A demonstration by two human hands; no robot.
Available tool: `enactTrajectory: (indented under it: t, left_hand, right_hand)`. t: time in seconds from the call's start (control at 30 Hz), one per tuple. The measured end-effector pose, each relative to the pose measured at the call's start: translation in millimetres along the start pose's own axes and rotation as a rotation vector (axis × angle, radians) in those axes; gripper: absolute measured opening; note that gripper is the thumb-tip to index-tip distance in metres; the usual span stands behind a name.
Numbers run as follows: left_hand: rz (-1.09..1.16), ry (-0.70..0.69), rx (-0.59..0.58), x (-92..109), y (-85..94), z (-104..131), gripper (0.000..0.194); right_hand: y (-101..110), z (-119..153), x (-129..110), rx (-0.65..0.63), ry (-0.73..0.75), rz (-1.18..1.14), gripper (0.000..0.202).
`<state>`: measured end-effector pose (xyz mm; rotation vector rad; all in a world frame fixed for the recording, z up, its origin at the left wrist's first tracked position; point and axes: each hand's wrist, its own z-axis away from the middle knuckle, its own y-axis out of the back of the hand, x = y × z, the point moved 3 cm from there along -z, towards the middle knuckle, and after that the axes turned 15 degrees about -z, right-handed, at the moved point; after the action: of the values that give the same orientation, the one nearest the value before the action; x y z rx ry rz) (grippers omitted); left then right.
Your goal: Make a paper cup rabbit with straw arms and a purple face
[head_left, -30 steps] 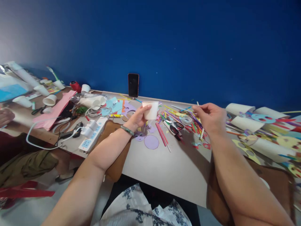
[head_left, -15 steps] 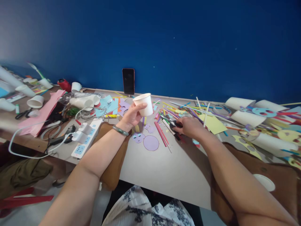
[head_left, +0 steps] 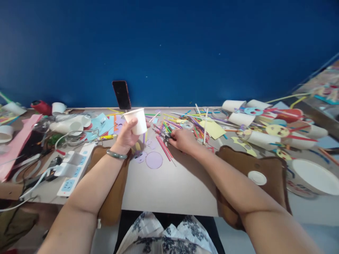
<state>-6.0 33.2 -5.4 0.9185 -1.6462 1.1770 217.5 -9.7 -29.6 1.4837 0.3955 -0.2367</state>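
Observation:
A white paper cup (head_left: 139, 123) is held upright above the table, with my left hand (head_left: 127, 134) wrapped round its side. My right hand (head_left: 182, 140) is down among colourful sticks and pens in the middle of the table. Its fingers are bent together over dark items, and I cannot make out what is between them. Pink and red sticks (head_left: 164, 150) lie just left of those fingers. Below the cup is a purple paper circle (head_left: 154, 160), touching a smaller purple cut-out face (head_left: 140, 156) with eyes.
A phone (head_left: 122, 94) leans against the blue wall. At left are a power strip (head_left: 68, 186) with plugs and cables, and pink paper (head_left: 21, 144). Several paper cups (head_left: 241, 119) lie on their sides at right. A brown cushion (head_left: 235, 158) carries a white lid (head_left: 257, 177).
The view has turned right, so the table has slid left in it. My right hand has come closer to the pink sticks. My left hand still holds the cup.

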Motion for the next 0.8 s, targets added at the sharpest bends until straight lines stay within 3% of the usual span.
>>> enactTrajectory:
  t: [0.17,0.43,0.6,0.7,0.8]
  left_hand:
    - [-0.023,0.026,-0.073,-4.6,-3.6,4.1,0.066]
    - [0.006,0.011,-0.091,2.6,-6.2,6.5,0.06]
    - [0.02,0.013,-0.098,0.2,-4.7,7.4,0.059]
    - [0.004,0.023,-0.082,-4.7,-3.1,7.1,0.059]
    - [-0.03,0.053,-0.08,-8.4,-4.9,8.5,0.061]
  right_hand:
    - [-15.5,-0.4,-6.9,0.017,0.04,-0.025,0.023]
    - [-5.8,0.1,-7.4,0.117,0.058,-0.071,0.031]
    - [-6.0,-2.3,-8.2,0.079,0.052,-0.094,0.027]
    - [13.2,-8.9,12.3,0.108,-0.007,-0.085,0.033]
    - [42.2,-15.0,53.0,0.199,-0.171,-0.015,0.033]
